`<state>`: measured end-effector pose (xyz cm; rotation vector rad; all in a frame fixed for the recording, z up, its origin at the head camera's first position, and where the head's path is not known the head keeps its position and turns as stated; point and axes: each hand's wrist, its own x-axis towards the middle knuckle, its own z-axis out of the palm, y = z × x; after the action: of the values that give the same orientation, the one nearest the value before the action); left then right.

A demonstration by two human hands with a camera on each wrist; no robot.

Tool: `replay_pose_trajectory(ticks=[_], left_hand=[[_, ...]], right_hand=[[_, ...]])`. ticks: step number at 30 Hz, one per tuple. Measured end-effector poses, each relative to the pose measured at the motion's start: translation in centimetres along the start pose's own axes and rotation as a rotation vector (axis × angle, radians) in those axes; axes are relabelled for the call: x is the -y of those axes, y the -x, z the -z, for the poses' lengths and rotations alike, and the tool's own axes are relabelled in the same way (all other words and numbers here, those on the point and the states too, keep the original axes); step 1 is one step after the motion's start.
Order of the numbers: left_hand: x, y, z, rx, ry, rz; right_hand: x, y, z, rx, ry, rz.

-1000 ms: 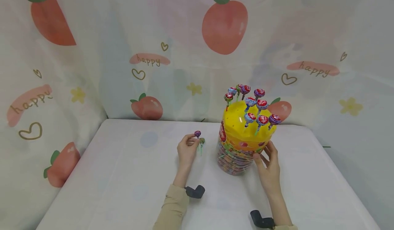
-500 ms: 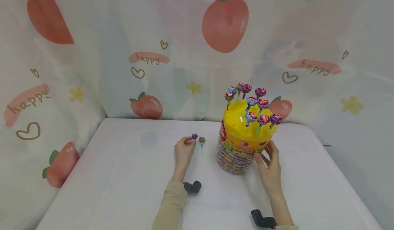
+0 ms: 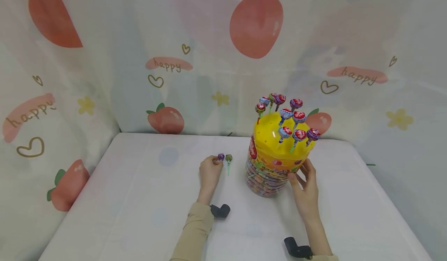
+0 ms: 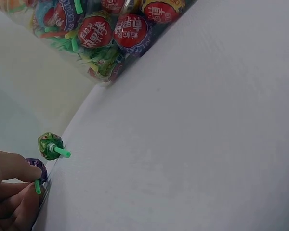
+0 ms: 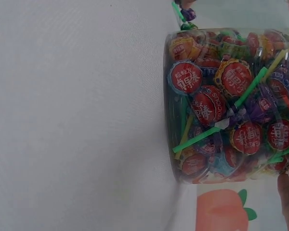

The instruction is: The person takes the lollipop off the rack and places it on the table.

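Observation:
In the head view my left hand (image 3: 210, 174) is low at the table, left of the jar, pinching a purple-wrapped lollipop (image 3: 221, 157). Its green stick shows by my thumb in the left wrist view. Just right of it lies a green-wrapped lollipop (image 3: 228, 158), apart from my fingers. My right hand (image 3: 306, 193) holds the right side of a tall clear lollipop jar (image 3: 267, 179), thumb at the front and fingers curving round the side. Several lollipops (image 3: 299, 135) stand upright in the jar's yellow lid (image 3: 274, 137). Many more fill the jar, seen close in the right wrist view.
A white cloth covers the table (image 3: 139, 199). Behind it hangs a pale curtain (image 3: 206, 24) printed with peaches and hearts. Black wrist camera mounts (image 3: 220, 210) sit on both forearms, and the left forearm is in a beige sleeve (image 3: 193, 230).
My left hand has lowered the purple lollipop and brought it beside the green one, first shifting slightly left, then back right. My right hand stays on the jar.

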<state>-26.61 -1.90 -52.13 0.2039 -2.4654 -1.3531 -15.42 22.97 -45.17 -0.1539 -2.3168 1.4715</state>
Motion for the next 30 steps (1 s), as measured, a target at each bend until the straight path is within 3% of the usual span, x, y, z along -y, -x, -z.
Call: replay_pose_trajectory(ticks=[19,30], left_hand=[[-0.4,0.4,0.3,-0.017,-0.014,-0.009],[-1.1,0.6,1.8,-0.011,0.012,0.037]], right_hand=[[0.1,0.1,0.1,-0.004,-0.01,0.025],[0.0,0.0,0.1,0.004,0.004,-0.008]])
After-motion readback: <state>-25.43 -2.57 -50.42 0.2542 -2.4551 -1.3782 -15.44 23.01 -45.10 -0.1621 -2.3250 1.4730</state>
